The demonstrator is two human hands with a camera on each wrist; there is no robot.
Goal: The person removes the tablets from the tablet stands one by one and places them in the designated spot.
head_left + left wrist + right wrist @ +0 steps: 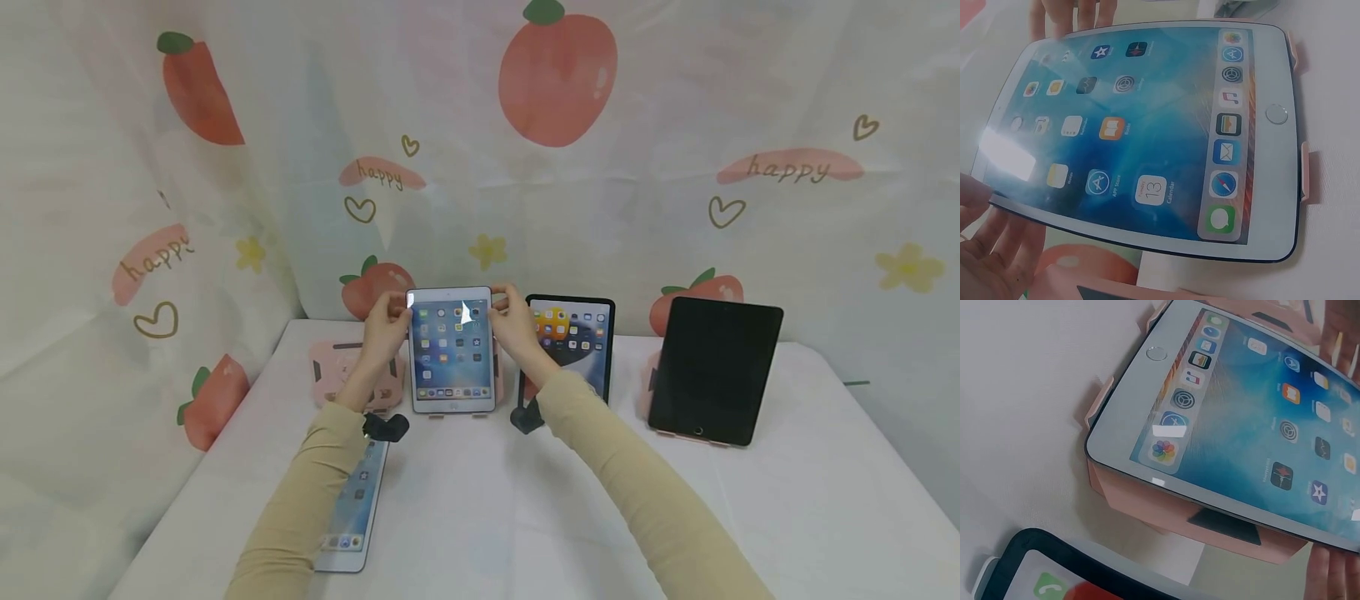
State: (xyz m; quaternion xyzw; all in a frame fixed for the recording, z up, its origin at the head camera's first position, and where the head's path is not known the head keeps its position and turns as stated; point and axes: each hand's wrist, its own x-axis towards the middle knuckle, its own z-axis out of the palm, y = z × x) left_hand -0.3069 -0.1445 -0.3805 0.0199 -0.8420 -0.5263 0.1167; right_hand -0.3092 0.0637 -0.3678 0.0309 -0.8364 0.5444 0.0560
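Note:
A white tablet (452,350) with a lit home screen leans upright on a pink stand (1197,522). Its lower edge sits in the stand's small hooks, seen in both wrist views. My left hand (385,331) pinches the tablet's upper left edge, thumb at the front and fingers behind. On the opposite edge, near the top, my right hand (517,327) grips it too; in the right wrist view only some fingers (1334,575) show. Under my left forearm lies another white tablet (356,508), partly hidden by the sleeve.
A pink stand (330,375) holding no tablet is on the left. Right of centre, a black-rimmed lit tablet (600,342) stands partly behind my right arm. Farther right, a dark-screened tablet (716,371) leans on a pink stand. A fruit-patterned curtain (637,217) hangs behind the white table (480,517).

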